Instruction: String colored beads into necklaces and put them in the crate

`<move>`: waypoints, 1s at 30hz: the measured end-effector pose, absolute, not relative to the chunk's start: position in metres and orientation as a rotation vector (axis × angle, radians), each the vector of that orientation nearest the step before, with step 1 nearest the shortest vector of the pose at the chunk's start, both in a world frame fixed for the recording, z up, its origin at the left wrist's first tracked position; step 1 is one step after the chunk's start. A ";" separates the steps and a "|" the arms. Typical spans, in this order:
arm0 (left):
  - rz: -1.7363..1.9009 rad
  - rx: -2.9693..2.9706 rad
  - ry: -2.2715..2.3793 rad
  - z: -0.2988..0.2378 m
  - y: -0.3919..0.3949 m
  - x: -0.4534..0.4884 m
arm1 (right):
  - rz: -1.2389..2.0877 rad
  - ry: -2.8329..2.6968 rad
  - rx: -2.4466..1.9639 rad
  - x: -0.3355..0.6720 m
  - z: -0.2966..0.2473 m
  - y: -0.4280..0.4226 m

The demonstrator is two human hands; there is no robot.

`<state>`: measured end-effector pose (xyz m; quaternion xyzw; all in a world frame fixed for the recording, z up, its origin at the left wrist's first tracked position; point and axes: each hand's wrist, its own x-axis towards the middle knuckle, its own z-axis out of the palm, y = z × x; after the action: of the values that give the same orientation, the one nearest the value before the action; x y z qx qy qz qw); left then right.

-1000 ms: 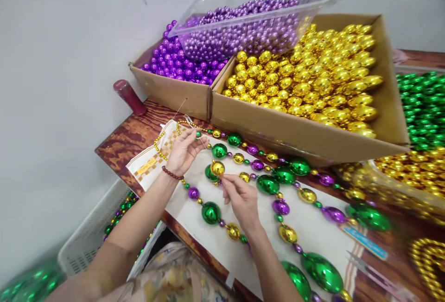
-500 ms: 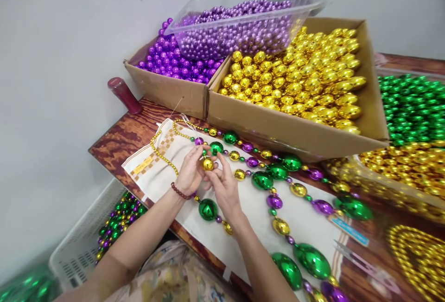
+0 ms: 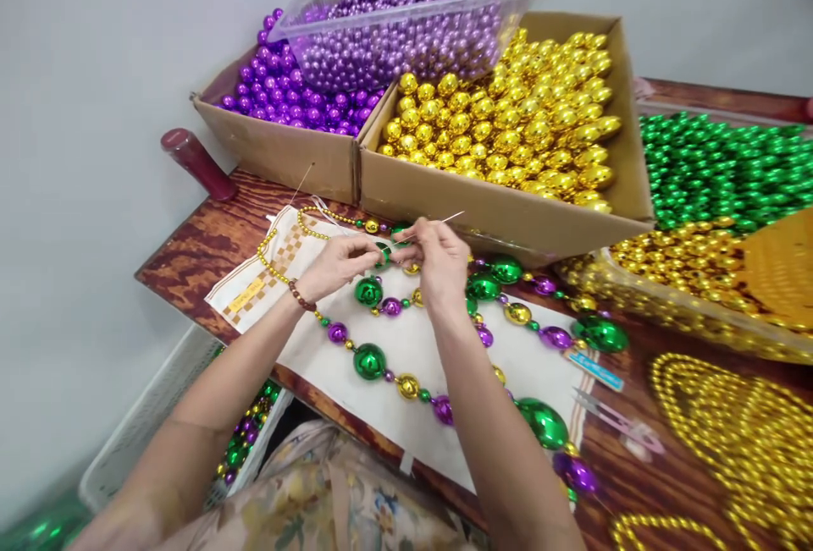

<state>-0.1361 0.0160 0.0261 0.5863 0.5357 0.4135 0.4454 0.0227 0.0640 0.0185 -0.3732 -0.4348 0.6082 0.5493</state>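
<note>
My right hand is closed on a thin needle, whose tip sticks out past the knuckles to the upper right. The fingers of my left hand are pinched on a fine pale thread, seen faintly between the two hands; their grip partly hides it. Under and around both hands lies a bead necklace of green, gold and purple beads, with a large green bead in its near strand. A white cloth is spread beneath it. Small gold beads form a loop left of my left hand.
Behind stand cardboard boxes of purple beads and gold beads, with a clear tub across them. A dark red bottle stands left. To the right lie pink-handled thread snips and gold bead strands. A white basket stands below.
The gold and green beads between my fingers are gone from my grasp. My right hand has risen and turned, now with a needle showing. The beaded strand lies lower on the cloth.
</note>
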 end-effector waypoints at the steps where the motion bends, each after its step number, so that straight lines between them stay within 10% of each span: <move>1: 0.984 1.501 1.357 0.022 0.016 -0.141 | 1.400 -0.962 -0.891 0.030 0.019 0.067; 12: 1.349 1.022 1.564 -0.045 0.009 -0.186 | 0.456 -1.075 -1.236 0.245 0.023 0.039; 22: 1.530 0.956 1.301 -0.011 0.013 -0.167 | 0.343 -2.666 -2.059 0.249 -0.032 0.013; 30: 1.412 0.999 1.310 0.000 0.013 -0.181 | 0.456 -2.474 -1.668 0.210 -0.026 0.027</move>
<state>-0.1811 0.0130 0.0000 0.4071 0.5338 0.5755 0.4671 0.2101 0.0269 -0.0264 -0.5517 -0.8180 0.1507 0.0616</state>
